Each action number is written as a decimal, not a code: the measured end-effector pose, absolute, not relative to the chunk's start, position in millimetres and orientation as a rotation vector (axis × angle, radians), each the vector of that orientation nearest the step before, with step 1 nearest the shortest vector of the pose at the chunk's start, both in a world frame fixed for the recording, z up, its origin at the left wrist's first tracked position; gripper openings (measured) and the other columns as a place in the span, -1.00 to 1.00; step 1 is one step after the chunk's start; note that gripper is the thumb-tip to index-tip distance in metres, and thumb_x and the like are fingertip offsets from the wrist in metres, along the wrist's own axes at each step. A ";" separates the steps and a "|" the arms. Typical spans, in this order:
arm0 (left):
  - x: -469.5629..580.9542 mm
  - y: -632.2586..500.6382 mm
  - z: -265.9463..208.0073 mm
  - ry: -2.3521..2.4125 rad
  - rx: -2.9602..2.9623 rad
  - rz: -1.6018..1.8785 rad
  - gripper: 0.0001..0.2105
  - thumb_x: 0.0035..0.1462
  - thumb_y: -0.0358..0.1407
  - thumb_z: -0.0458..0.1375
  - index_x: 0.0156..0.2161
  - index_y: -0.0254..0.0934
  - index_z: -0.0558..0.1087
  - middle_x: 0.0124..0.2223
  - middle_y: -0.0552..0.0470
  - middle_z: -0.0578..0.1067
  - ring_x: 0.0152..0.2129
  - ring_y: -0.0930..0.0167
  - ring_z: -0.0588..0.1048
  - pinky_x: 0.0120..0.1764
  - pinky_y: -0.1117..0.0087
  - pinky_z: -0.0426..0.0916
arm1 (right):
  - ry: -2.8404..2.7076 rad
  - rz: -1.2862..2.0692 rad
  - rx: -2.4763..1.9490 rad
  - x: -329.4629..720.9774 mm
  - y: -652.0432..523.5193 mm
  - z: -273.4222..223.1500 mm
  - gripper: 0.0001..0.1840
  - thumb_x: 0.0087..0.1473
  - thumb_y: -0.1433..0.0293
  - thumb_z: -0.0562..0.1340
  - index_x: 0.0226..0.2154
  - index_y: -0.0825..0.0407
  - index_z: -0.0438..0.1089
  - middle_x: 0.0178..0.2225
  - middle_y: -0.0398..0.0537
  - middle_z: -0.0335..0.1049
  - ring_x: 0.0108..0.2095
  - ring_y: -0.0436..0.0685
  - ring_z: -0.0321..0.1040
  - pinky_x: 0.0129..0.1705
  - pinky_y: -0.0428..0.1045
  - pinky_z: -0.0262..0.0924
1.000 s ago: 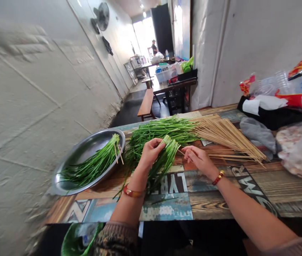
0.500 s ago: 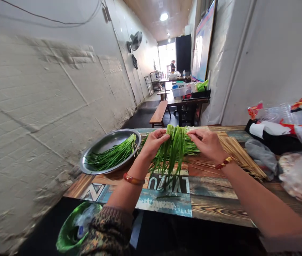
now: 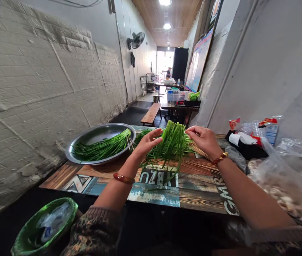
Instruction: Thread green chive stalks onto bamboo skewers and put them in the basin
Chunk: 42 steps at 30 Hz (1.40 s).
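Observation:
A bunch of green garlic chives (image 3: 174, 137) hangs in front of me, pale cut ends up and leaves drooping toward the table. My right hand (image 3: 203, 139) pinches at the right side of the bunch, on the tip of a thin skewer that mostly hides among the stalks. To the left of the bunch, my left hand (image 3: 147, 144) is open, thumb and fingers apart beside the stalks. More loose chives lie on the table behind. A steel basin (image 3: 73, 156) at the left holds skewered chives (image 3: 105, 146). Bare bamboo skewers (image 3: 200, 167) lie under my right hand.
On the patterned wooden table (image 3: 153, 195), a clear bag of pale pieces (image 3: 281, 195) and other packaging (image 3: 247, 138) stand at right. A green-lined bin (image 3: 20, 241) is low left. Beyond are a bench (image 3: 151, 113), tables, and a distant person (image 3: 168, 73).
My left fingers have opened away from the chives, which they were gripping before. My right hand keeps its pinch. The view has shifted, showing more of the bin.

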<state>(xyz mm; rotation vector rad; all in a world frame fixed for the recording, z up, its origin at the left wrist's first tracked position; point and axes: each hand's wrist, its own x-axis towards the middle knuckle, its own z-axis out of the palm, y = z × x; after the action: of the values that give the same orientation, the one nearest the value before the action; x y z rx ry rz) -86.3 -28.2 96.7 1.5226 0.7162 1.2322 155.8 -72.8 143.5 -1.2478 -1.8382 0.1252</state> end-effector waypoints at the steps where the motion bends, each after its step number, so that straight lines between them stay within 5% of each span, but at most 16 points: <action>1: -83.7 -30.5 101.4 0.688 1.551 1.215 -0.49 -0.10 -0.21 0.35 0.01 -0.27 0.47 0.02 -0.14 0.50 0.01 0.24 0.41 0.05 0.24 0.26 | -1.855 0.161 -1.238 151.2 -74.8 144.2 -0.72 0.13 0.24 0.15 -0.37 0.03 0.52 -0.53 -0.12 0.46 -0.48 0.07 0.36 -0.44 -0.05 0.14; 7: -72.8 -43.2 109.0 0.625 1.393 1.071 -0.65 -0.08 -0.13 0.33 -0.24 -0.36 0.55 -0.34 -0.01 0.57 -0.45 0.41 0.50 -0.31 0.40 0.37 | -2.004 0.386 -1.227 143.0 -84.5 153.5 -0.66 0.16 0.21 0.10 -0.31 0.04 0.52 -0.48 -0.10 0.49 -0.53 0.03 0.37 -0.46 -0.06 0.18; 11: -76.2 -46.6 106.6 0.645 1.241 1.098 -0.70 -0.12 -0.15 0.36 -0.35 -0.37 0.52 -0.45 0.03 0.54 -0.58 0.49 0.45 -0.45 0.46 0.35 | -1.975 0.482 -1.282 163.5 -86.6 162.2 -0.61 0.20 0.20 0.05 -0.23 0.08 0.49 -0.46 -0.07 0.49 -0.54 -0.01 0.38 -0.45 -0.09 0.22; 27: -68.4 -52.1 109.9 0.683 1.276 1.033 -0.68 -0.13 -0.16 0.36 -0.36 -0.40 0.48 -0.48 0.08 0.51 -0.61 0.54 0.43 -0.51 0.53 0.30 | -2.296 -0.103 -1.218 176.9 -98.7 163.7 -0.73 0.18 0.32 0.12 -0.37 0.06 0.50 -0.39 -0.03 0.50 -0.35 0.11 0.39 -0.32 -0.04 0.13; 34: -63.5 -49.7 105.3 0.651 1.225 1.048 -0.67 -0.14 -0.15 0.37 -0.35 -0.39 0.47 -0.47 0.07 0.52 -0.60 0.52 0.44 -0.48 0.48 0.36 | -2.071 0.042 -1.221 176.8 -103.8 162.8 -0.67 0.23 0.33 0.03 -0.17 0.06 0.48 -0.27 -0.01 0.53 -0.27 0.11 0.45 -0.23 -0.02 0.23; 42: -53.0 -55.2 107.2 0.625 1.260 1.065 -0.67 -0.12 -0.18 0.36 -0.27 -0.36 0.49 -0.38 0.04 0.55 -0.53 0.50 0.48 -0.40 0.47 0.39 | -2.096 -0.049 -1.194 162.6 -102.6 153.6 -0.79 0.18 0.36 0.14 -0.24 0.05 0.47 -0.26 -0.01 0.51 -0.28 0.12 0.42 -0.25 -0.01 0.23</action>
<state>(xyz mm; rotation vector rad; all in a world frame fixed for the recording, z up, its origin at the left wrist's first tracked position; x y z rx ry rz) -53.0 -55.2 107.2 1.2601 0.6247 1.0654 162.6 -102.6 153.6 -1.1936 -2.0960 -0.0491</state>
